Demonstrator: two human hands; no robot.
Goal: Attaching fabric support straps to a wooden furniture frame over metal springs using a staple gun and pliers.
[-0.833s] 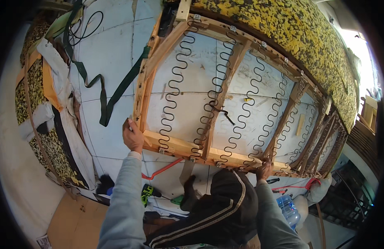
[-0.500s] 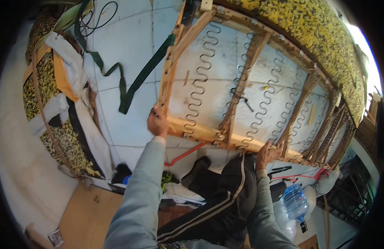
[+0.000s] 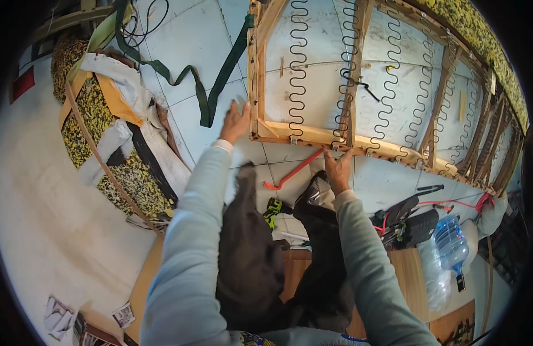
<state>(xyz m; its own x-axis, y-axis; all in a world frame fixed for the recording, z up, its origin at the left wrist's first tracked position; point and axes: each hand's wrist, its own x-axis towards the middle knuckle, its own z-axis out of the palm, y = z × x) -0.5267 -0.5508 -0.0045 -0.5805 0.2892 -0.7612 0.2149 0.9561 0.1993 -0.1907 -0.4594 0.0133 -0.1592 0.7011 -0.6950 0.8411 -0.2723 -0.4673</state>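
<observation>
A wooden sofa frame with wavy metal springs strung across it lies ahead and to the right. Beside its near left corner is my left hand, fingers spread, close against the side rail. My right hand is at the near rail, thumb and fingers apart, tips meeting the rail's edge. Neither hand is wrapped round the wood. Speckled yellow foam covers the frame's far side. From its left rail trails a dark green webbing strap.
Left lies a foam-padded piece with torn fabric. A red bar and a green-black power tool rest on the floor by my legs. Right are a black tool bag, a blue water bottle and a red hose.
The frame now sits higher and further right in view. My left hand has come off the corner and spread its fingers. My right hand is further left along the rail; my legs have shifted.
</observation>
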